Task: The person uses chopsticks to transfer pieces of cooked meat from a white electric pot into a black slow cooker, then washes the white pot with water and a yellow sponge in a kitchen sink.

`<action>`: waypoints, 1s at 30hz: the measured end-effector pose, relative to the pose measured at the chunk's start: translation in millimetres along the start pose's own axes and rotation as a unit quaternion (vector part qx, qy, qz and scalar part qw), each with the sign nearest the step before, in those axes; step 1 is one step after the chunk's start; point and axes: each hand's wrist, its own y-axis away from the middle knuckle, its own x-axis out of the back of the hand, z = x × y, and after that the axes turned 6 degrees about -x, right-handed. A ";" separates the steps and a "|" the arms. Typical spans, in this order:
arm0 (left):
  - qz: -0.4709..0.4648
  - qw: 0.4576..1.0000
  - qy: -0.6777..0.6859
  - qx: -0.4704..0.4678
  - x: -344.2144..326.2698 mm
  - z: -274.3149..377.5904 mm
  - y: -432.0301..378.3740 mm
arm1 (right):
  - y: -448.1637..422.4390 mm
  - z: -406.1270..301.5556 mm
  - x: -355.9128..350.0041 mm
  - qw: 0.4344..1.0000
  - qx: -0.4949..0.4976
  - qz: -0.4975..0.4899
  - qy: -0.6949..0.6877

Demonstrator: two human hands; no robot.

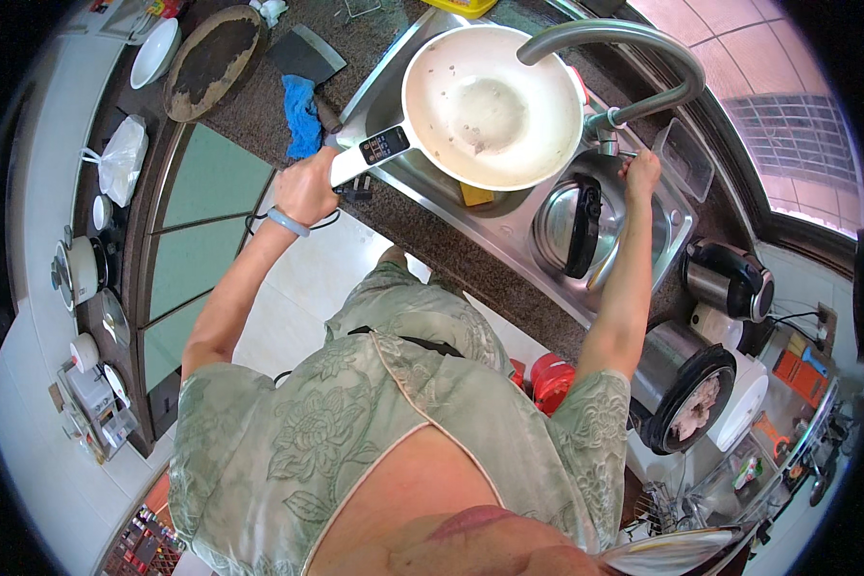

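Note:
My left hand [307, 187], with a pale bangle at its wrist, grips the white handle of a cream-coloured frying pan [540, 129]. The pan is over the left basin of a steel double sink [396, 173], under the spout of the curved faucet [619, 30]. A little cloudy liquid and brown specks lie inside the pan. At the faucet's base, my right hand [642, 173] has its fingers closed on the small faucet lever [625, 153]. Below that hand, a steel lid with a black handle [587, 227] lies in the right basin. A yellow sponge [477, 194] shows partly under the pan.
On the counter left of the sink are a blue cloth [302, 119], a cleaver [307, 54] and a round wooden board [216, 63]. Right of the sink stand an electric kettle [727, 279] and a steel pot containing food [680, 385]. A clear plastic container [684, 160] sits behind the faucet.

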 end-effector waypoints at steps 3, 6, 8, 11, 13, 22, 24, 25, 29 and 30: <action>0.013 1.000 0.005 -0.008 -0.2 -0.3 -4.9 | 8.9 2.9 -5.7 0.999 -0.004 0.043 -0.020; 0.022 1.000 0.005 -0.011 -0.3 -0.1 -11.1 | 13.3 3.8 -4.9 0.997 -0.021 0.057 -0.043; 0.026 1.000 0.004 -0.010 2.2 1.3 -16.7 | 14.3 4.5 -5.3 0.997 -0.032 0.048 -0.057; 0.013 1.000 -0.006 -0.005 1.6 6.5 -27.6 | 16.9 2.5 -4.5 0.992 -0.052 0.028 -0.113; 0.033 0.999 0.004 -0.035 -4.0 6.5 -31.5 | 22.8 -1.6 -6.4 0.982 -0.084 0.036 -0.165; 0.011 1.000 0.003 -0.024 -5.2 -18.1 3.6 | 63.8 -9.9 -17.3 0.997 -0.032 0.046 -0.061; -0.017 1.000 0.010 -0.008 3.5 -31.1 10.5 | 79.3 -16.3 -20.1 0.997 -0.022 0.038 -0.062; -0.013 1.000 0.005 -0.004 8.5 -34.8 8.4 | 82.4 -17.5 -20.0 0.996 -0.029 0.037 -0.075; -0.067 0.997 0.036 -0.005 19.4 -38.7 -15.2 | 81.2 -21.3 -19.8 0.992 -0.046 0.028 -0.118; -0.079 0.995 0.062 -0.030 15.6 -37.6 -20.1 | 82.4 -22.5 -18.2 0.991 -0.052 0.028 -0.118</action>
